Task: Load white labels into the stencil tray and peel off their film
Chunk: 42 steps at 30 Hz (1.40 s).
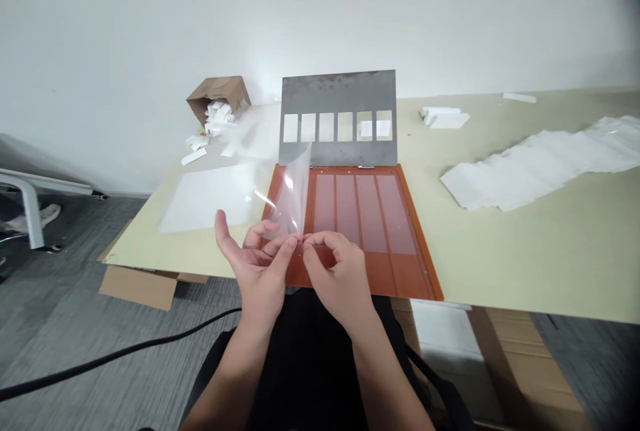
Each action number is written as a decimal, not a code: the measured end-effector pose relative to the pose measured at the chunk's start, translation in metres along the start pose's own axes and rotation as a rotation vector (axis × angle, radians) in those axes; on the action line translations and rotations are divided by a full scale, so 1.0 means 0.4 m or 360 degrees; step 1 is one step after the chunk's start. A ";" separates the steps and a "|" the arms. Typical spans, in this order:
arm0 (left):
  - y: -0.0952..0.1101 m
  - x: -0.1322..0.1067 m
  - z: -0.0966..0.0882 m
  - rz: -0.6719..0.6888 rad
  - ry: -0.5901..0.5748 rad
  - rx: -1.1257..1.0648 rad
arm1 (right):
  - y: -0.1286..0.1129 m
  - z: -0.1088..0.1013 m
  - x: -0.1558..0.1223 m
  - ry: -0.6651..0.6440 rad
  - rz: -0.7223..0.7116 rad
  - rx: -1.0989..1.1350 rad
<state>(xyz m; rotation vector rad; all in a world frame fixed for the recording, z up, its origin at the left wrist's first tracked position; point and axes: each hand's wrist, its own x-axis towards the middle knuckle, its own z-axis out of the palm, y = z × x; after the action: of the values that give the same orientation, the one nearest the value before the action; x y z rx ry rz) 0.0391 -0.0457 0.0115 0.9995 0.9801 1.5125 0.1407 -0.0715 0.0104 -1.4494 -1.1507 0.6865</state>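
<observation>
A clear plastic film [296, 194] rises, curled and shiny, from the fingertips of both hands. My left hand [261, 268] pinches its lower corner between thumb and forefinger, with the little finger side spread out. My right hand [340, 274] is closed in a pinch at the same corner, its fingertips meeting the left ones. Below and behind the hands lies an orange-brown framed board [415, 278] with several pinkish strip-shaped recesses [370, 211]. Hinged to its far edge, a grey plate [340, 94] with a row of rectangular windows stands raised.
Left of the board lies a stack of translucent sheets [205, 198]. Behind it a cardboard box [220, 88] on its side spills white pieces [219, 118]. To the right are a fanned row of white pouches [540, 164] and small white blocks [444, 117]. A black cable [125, 356] hangs at left.
</observation>
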 end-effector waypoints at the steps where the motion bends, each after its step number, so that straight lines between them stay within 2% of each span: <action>1: 0.000 -0.002 0.002 0.0034 0.0012 0.0028 | -0.001 0.001 -0.001 -0.0003 0.0004 -0.0030; 4: -0.003 -0.001 0.000 0.0196 0.0055 0.0157 | 0.002 0.006 -0.002 0.0004 0.0004 -0.0158; 8: -0.010 0.017 -0.021 0.0337 0.0000 0.0519 | 0.010 0.015 0.000 0.0056 -0.0040 -0.0332; 14: -0.009 0.032 -0.051 0.0492 -0.0297 0.0695 | 0.018 0.021 0.008 0.0103 -0.0053 -0.0456; 16: -0.010 0.035 -0.057 0.0490 -0.0333 0.0800 | 0.020 0.021 0.010 0.0112 -0.0055 -0.0464; 21: -0.014 0.045 -0.070 0.0411 -0.0217 0.0947 | 0.024 0.031 0.008 0.0132 -0.0041 -0.0556; 26: -0.008 0.051 -0.074 0.0385 -0.0206 0.0992 | 0.028 0.045 0.005 0.0184 -0.0064 -0.0688; 34: -0.001 0.066 -0.076 0.0324 -0.0069 0.0938 | 0.032 0.045 0.005 0.0250 -0.0050 -0.0898; 42: -0.005 0.080 -0.081 0.0214 0.0118 0.0799 | 0.046 0.068 -0.004 0.0374 -0.0125 -0.1188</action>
<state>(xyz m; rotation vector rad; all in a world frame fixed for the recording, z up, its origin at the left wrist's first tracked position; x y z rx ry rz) 0.0052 -0.0164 0.0025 1.3902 1.4105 1.4495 0.1208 -0.0607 -0.0136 -2.0198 -1.3320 -0.0003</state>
